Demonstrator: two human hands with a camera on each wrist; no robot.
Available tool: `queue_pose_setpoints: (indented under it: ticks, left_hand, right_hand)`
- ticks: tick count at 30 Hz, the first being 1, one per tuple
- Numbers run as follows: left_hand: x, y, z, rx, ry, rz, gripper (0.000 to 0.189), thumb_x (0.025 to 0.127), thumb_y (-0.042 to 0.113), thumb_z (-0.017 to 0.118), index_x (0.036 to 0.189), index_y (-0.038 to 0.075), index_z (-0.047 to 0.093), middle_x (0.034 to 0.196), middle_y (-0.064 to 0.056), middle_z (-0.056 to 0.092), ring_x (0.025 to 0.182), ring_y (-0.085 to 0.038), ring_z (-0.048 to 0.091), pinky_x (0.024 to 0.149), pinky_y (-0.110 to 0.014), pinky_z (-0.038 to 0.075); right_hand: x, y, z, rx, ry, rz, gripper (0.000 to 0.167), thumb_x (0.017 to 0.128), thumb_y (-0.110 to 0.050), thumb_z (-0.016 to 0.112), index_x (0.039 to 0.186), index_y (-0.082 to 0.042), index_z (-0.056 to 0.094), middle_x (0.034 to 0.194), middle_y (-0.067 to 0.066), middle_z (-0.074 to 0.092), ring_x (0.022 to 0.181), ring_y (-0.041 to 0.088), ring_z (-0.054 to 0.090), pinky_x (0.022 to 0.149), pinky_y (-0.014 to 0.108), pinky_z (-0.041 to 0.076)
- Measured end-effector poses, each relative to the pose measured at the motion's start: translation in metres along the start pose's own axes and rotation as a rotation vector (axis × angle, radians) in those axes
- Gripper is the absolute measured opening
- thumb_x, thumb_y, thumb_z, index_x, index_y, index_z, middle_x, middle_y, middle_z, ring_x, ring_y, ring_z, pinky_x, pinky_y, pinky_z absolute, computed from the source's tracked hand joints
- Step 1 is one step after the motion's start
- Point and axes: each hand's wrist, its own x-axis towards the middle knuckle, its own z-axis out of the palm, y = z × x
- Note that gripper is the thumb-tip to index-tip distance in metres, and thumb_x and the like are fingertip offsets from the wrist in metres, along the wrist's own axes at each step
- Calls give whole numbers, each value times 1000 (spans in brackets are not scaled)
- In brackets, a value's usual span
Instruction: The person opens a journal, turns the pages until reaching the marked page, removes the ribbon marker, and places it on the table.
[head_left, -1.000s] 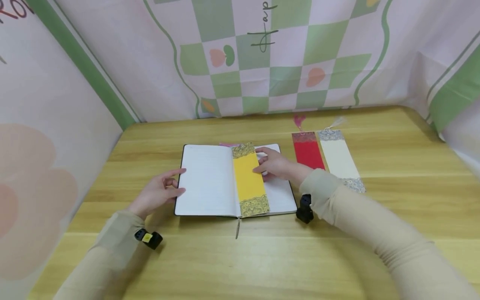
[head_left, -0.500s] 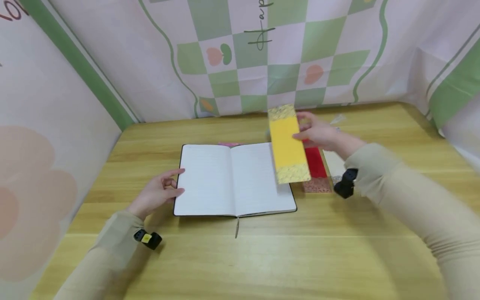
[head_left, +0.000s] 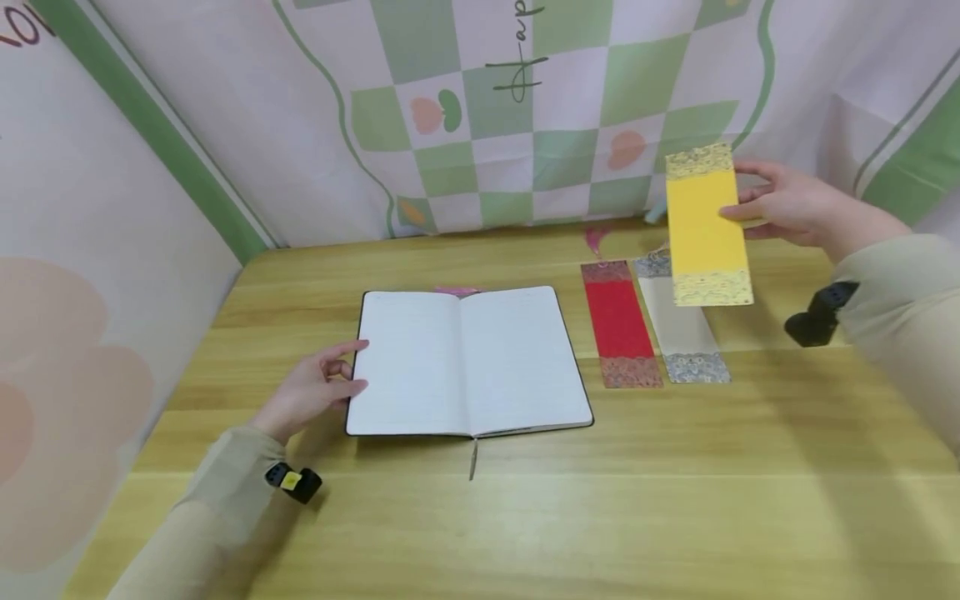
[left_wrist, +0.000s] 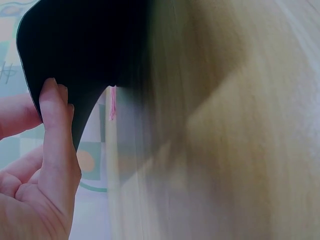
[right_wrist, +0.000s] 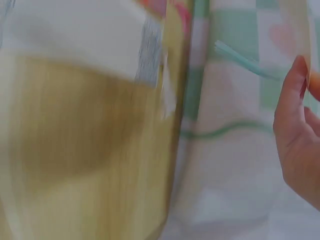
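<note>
An open notebook [head_left: 408, 367] with white lined pages lies on the wooden table. My left hand [head_left: 307, 387] holds its left edge; in the left wrist view the thumb and fingers pinch the black cover [left_wrist: 75, 50], which is tilted up off the table. Over at the right, my right hand [head_left: 802, 204] pinches a yellow bookmark [head_left: 707, 225] by its right edge, up in the air. The bookmark has lace-patterned ends, and in the right wrist view a teal tassel [right_wrist: 245, 60] trails near the hand [right_wrist: 300, 135].
Right of the notebook lie a red bookmark [head_left: 618, 321] with a pink tassel [head_left: 595, 240] and a cream bookmark [head_left: 678, 325], partly covered by the yellow one in the head view. A pink tassel [head_left: 457, 291] shows at the notebook's top edge. Patterned curtains [head_left: 562, 150] stand behind the table.
My right hand has lifted the yellow bookmark off the notebook's right page and carried it up and right, past the red bookmark. The left hand stays at the notebook's edge.
</note>
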Motion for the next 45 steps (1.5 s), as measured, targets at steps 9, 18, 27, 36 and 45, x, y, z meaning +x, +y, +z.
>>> queue_pose_setpoints:
  ticks: [9, 18, 27, 36, 45]
  left_hand:
    - [5, 1, 3, -6, -7, 17, 62, 90, 10, 64, 145, 16, 38, 90, -7, 47, 73, -16, 47, 65, -28, 47]
    - [3, -1, 3, -2, 3, -2, 62, 90, 10, 64, 145, 15, 37, 91, -7, 46, 73, -16, 46, 64, -27, 46]
    - [2, 0, 0, 5, 4, -1, 62, 90, 13, 64, 146, 18, 37, 91, -7, 47, 74, -16, 45, 64, -27, 45]
    - [1, -1, 1, 2, 9, -1, 62, 90, 12, 64, 146, 18, 37, 91, -7, 47, 76, -17, 47, 66, -26, 47]
    - [1, -3, 1, -11, 4, -3, 62, 90, 11, 64, 146, 17, 37, 91, -7, 47, 74, -16, 46, 64, -25, 45]
  right_hand:
    - [-10, 64, -26, -184, 17, 40, 84, 97, -18, 53, 148, -4, -13, 98, -12, 53, 77, -7, 56, 74, 20, 52]
    - [-12, 113, -21, -168, -42, 43, 84, 96, -12, 53, 145, 4, -14, 128, 35, 34, 78, -8, 54, 76, 21, 53]
    - [-9, 132, -13, -90, -71, 60, 85, 93, 2, 52, 143, 6, -16, 92, -11, 55, 80, -1, 60, 79, 27, 55]
    - [-12, 127, -5, -346, 42, 20, 79, 88, -7, 64, 143, 14, 10, 95, 11, 57, 66, 7, 57, 63, 26, 55]
    - [-13, 115, 3, -499, 101, -14, 78, 85, -15, 70, 137, 19, 23, 85, 15, 63, 60, 13, 59, 57, 27, 53]
